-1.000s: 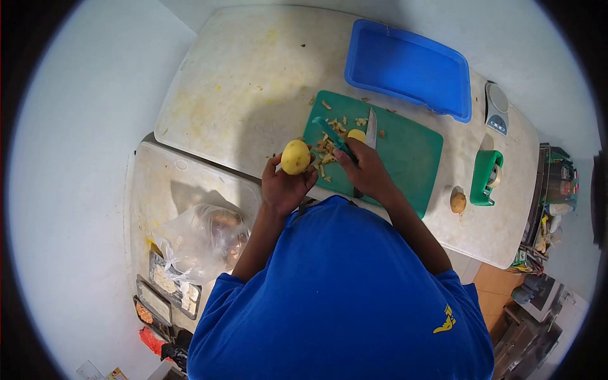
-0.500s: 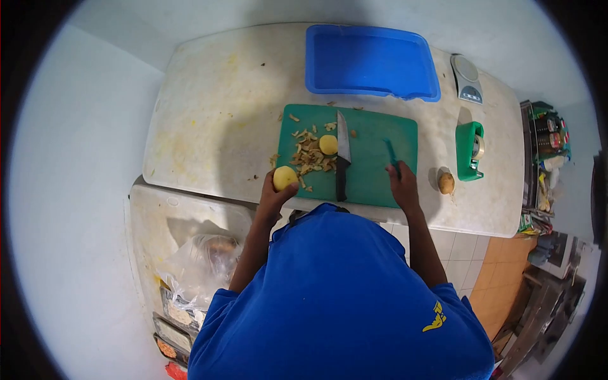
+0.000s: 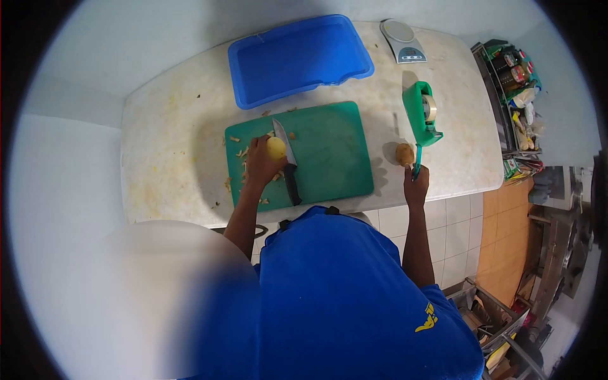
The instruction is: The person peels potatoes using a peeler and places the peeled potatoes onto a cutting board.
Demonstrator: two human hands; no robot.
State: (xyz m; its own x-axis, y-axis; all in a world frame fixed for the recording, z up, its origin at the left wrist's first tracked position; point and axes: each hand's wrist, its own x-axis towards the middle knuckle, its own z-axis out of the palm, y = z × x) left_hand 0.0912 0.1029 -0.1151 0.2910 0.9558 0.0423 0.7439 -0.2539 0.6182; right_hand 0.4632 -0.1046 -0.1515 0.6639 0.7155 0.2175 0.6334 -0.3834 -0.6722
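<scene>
On the left part of the green cutting board (image 3: 329, 145), my left hand (image 3: 259, 166) is closed around a peeled potato (image 3: 276, 148). Scattered peelings (image 3: 243, 152) lie beneath and about it, partly covered by the hand. A kitchen knife (image 3: 290, 171) with a black handle rests on the board, just right of that hand. My right hand (image 3: 415, 185), off the board near the table's front edge, grips a teal peeler (image 3: 418, 158) pointing away from me. Beside the peeler, to its left, an unpeeled potato (image 3: 404, 154) sits on the table.
Behind the board lies a blue tray (image 3: 304, 60). A kitchen scale (image 3: 404, 44) stands at the back right, and a green tape dispenser (image 3: 419, 117) is just beyond the unpeeled potato. A rack of packets and jars (image 3: 510, 95) borders the table's right end.
My left hand has moved from the board's front left corner onto the peelings with a potato. My right hand has carried the peeler right, beside the unpeeled potato. The view has turned.
</scene>
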